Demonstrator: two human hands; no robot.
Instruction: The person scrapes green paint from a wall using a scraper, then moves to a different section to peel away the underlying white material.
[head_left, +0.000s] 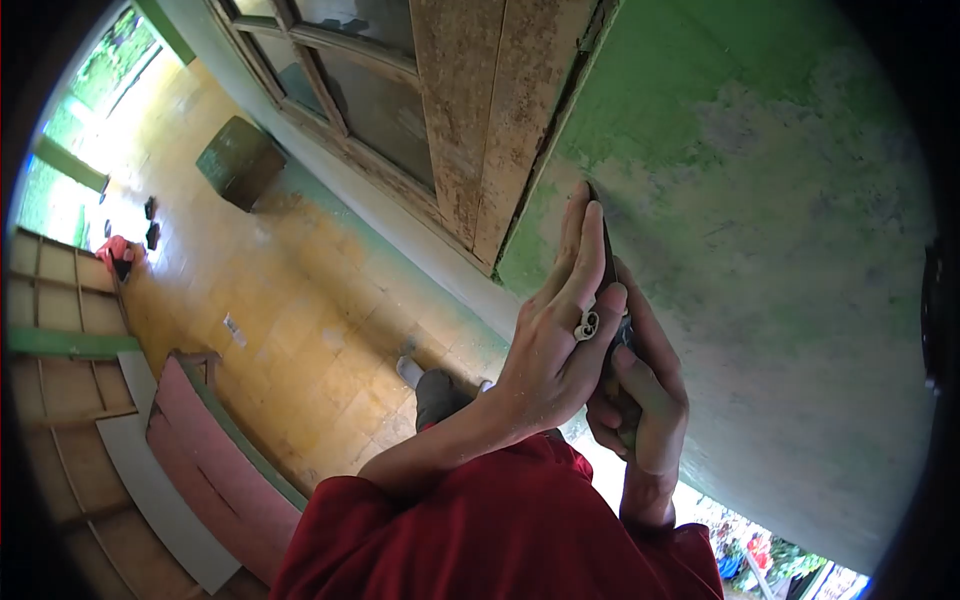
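Observation:
A dark, thin-bladed hand tool stands almost edge-on in front of the green wall, so its exact kind is hidden. My right hand wraps around its lower part, fingers curled and thumb bent over it. Flat along the tool's left side lies my left hand, its fingers stretched out towards the tool's tip and a ring on one of them. The tip is close to the wall, but whether it touches cannot be told. Patches of the wall's paint are worn to a pale grey.
Left of the wall is a worn wooden window frame with glass panes. Below spreads a yellow tiled floor. A dark box-like piece stands by the wall. A pink board leans at lower left, beside a white panel.

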